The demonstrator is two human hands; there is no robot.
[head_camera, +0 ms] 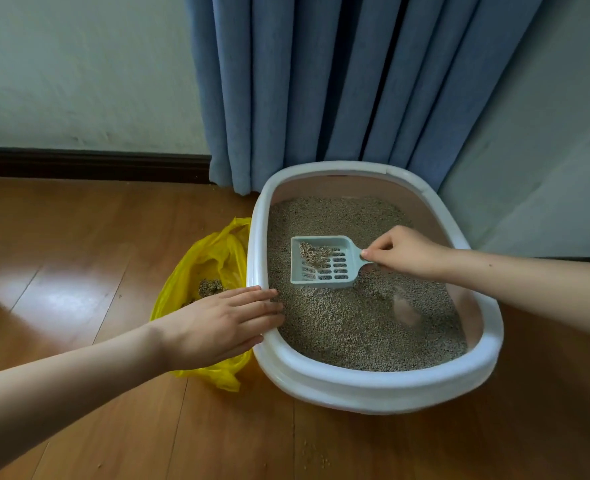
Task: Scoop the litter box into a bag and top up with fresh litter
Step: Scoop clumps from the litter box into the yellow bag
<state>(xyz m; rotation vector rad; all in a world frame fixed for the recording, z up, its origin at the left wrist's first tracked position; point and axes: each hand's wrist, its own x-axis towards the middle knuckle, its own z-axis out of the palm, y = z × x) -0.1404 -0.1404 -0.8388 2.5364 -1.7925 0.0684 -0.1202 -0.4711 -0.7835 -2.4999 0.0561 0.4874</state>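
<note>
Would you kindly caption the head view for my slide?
Right hand lifts a slotted scoop of clumps over the litter box; left hand steadies its rim.

I saw 1 litter box [373, 382], 1 scoop [324, 263], 1 yellow bag [214, 251], 2 hands — left [217, 323] & right [408, 252] — & 1 curtain [321, 81].

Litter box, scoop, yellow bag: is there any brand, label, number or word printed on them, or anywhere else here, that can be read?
None: no readable text shows in this view.
Litter box: plain white rim, no label visible.
Litter scoop: plain grey-green plastic, no marking seen.
Yellow plastic bag: no print visible.
Blue curtain, wall and wooden floor: no signs.
</note>
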